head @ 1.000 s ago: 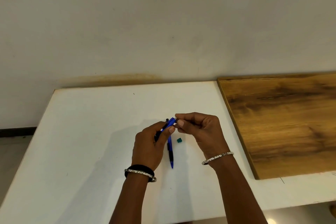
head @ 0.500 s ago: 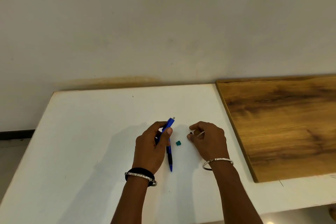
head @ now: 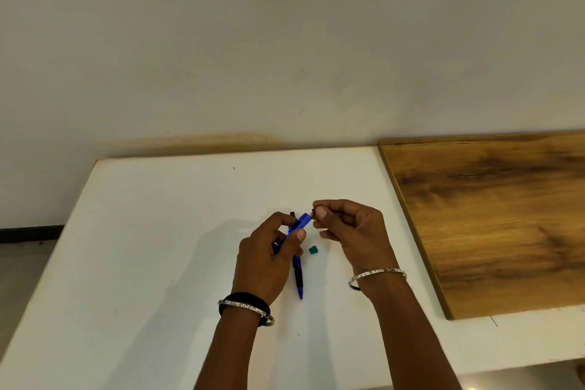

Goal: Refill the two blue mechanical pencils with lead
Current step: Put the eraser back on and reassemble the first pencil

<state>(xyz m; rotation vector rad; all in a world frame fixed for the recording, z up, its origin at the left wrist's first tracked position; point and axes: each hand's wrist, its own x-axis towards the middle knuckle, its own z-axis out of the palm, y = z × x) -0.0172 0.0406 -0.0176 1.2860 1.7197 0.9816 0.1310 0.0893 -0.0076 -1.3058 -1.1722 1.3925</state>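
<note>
Pencil on white table, wooden board, wall

a plain indoor work desk: white table, wooden board, bare stained wall.

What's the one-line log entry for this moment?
left hand: grips blue pencil; right hand: pinches small dark piece at its end; second blue pencil: on table

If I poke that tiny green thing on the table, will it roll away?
Probably not. The green piece looks blocky with flat sides, so it should slide rather than roll. It is far smaller than the blue pencil lying beside it, so likely light, and a poke could send it skidding across the smooth table.
</note>
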